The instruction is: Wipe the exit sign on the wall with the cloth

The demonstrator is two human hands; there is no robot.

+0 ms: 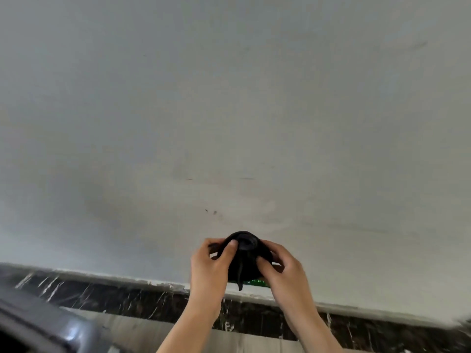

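Note:
A bunched black cloth (243,261) is held in front of the wall by both my hands. My left hand (210,266) grips its left side, thumb pressed on top. My right hand (283,266) clasps its right side. Just below the cloth, a thin strip of the green exit sign (257,282) shows low on the wall, right above the skirting. Most of the sign is hidden behind the cloth and my right hand.
A pale grey wall (229,110) fills most of the view. A dark marble skirting (114,296) runs along its base above the tiled floor (142,332). A dark glossy object (46,324) sits at the bottom left corner.

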